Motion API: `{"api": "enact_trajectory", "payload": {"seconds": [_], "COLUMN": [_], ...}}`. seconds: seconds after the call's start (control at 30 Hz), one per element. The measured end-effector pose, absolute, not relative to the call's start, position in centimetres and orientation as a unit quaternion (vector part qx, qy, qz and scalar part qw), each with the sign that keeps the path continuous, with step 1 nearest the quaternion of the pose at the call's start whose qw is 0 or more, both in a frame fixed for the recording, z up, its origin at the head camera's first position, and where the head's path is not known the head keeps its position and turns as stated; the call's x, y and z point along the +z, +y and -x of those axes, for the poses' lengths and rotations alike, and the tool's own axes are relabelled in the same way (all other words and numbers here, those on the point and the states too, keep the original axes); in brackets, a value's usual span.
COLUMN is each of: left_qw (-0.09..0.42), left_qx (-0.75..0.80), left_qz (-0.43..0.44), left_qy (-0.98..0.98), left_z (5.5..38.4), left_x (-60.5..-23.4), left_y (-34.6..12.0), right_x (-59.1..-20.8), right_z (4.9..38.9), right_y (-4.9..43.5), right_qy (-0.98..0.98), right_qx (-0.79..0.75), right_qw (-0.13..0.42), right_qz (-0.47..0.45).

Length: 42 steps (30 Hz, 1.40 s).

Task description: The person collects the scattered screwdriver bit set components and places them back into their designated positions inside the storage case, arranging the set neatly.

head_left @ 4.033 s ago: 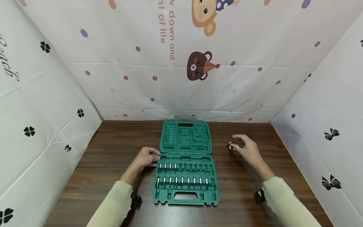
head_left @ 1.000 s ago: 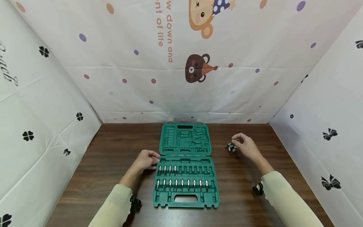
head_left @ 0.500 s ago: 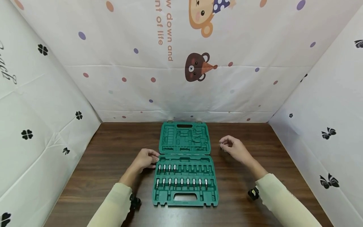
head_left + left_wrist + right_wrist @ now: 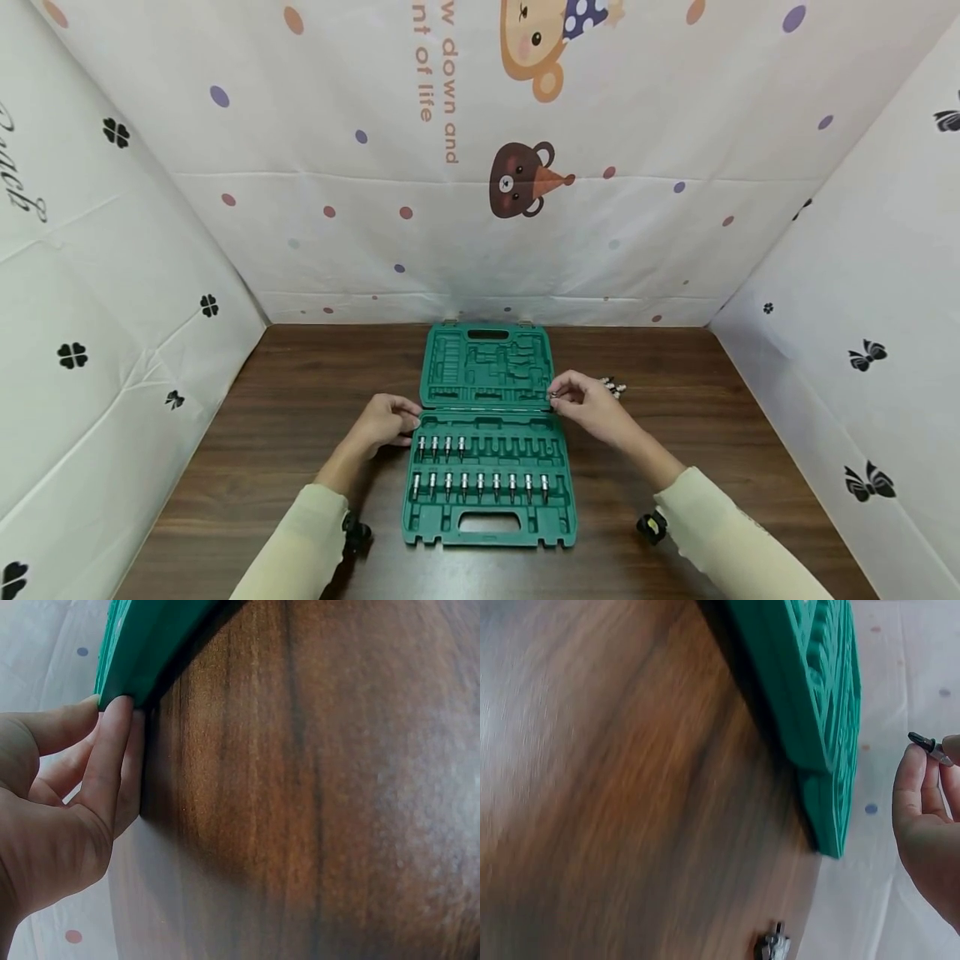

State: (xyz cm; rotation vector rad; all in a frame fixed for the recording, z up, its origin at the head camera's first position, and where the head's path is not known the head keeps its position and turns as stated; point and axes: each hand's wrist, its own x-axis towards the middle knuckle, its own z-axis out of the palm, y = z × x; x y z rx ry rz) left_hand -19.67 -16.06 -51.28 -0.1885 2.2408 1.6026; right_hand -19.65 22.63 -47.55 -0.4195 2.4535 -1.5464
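Note:
A green socket case point(image 4: 431, 523) lies open on the table, its lid folded back toward the wall. Its front row and the left part of its back row hold several silver bit sockets point(image 4: 480, 481); slots at the back row's right are bare. At the case's left edge, my left hand point(image 4: 382, 421) grips the rim, thumb on top and fingers against the side wall point(image 4: 150, 652). My right hand point(image 4: 592, 408) pinches one bit socket point(image 4: 930, 748) between thumb and fingertips, in the air near the case's right side by the hinge. Its dark tip points away from the fingers.
A small pile of bit sockets point(image 4: 617, 388) lies on the brown wooden table point(image 4: 660, 375), right of the case and partly behind my right hand. Patterned white cloth walls point(image 4: 337, 250) stand at the back and both sides.
My right hand has lifted one bit socket from the pile and moved left with it to the case's right edge. My left hand has stayed at the case's left rim.

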Motion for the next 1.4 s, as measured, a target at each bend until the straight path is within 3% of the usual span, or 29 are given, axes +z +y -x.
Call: {"api": "enact_trajectory", "payload": {"seconds": [0.87,1.4], "left_qw": [0.189,0.188], "left_qx": [0.568,0.566], "left_qz": [0.064,0.067], "left_qy": [0.799,0.8], "left_z": [19.5,19.7], "left_x": [-51.1,-51.3], "left_y": [-16.1,-16.0], "right_x": [-48.7,-48.9], "right_z": [18.5,18.7], "right_y": [15.1,12.5], "right_qy": [0.807,0.86], "right_qx": [-0.5,-0.381], "right_qw": [0.19,0.178], "right_qz": [0.252,0.288]}}
